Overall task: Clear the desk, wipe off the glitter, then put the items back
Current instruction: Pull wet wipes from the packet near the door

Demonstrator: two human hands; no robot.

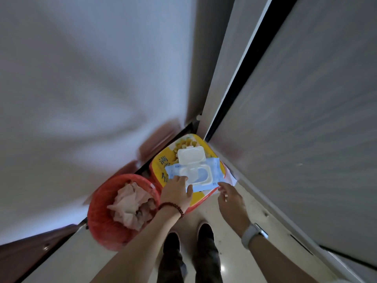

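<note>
- A blue wet-wipe pack [195,176] lay flat on top of a yellow printed container [163,166], which stood on the floor in the corner between a white wall [81,78] and a grey cabinet panel [306,99].
- The pack's white flip lid [190,155] stood open, hinged back toward the wall, so the dispensing opening was exposed, probably so that a wipe for the glitter could be drawn.
- The left hand [178,190], a bead bracelet [173,207] at its wrist, rested on the pack's near left corner with its fingers fairly straight and pressing, apparently steadying the pack against a pull.
- The right hand [228,196], a white watch [253,233] at its wrist, hung at the pack's near right corner with fingers loosely curled; whether it touched or pinched anything could not be told.
- A red mesh wastebasket [102,211] stood just left of the container, holding crumpled pale paper [132,205], conveniently near for spent wipes.
- The desk itself was not in view.
</note>
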